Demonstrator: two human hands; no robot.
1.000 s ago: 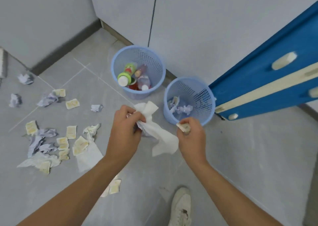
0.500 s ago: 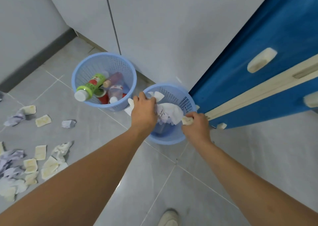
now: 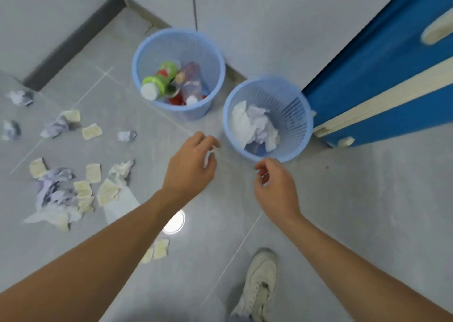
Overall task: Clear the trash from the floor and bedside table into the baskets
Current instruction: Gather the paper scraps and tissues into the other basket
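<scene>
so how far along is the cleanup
Partly done. The left basket holds bottles, and the right basket holds white paper. Nothing is in hand: the left hand and right hand are empty, near the right basket. Left to do: the paper scraps strewn over the floor.

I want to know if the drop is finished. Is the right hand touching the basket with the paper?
Cannot tell. In the head view the right hand has fingertips overlapping the near rim of the paper basket; no gap or contact shows plainly.
</scene>
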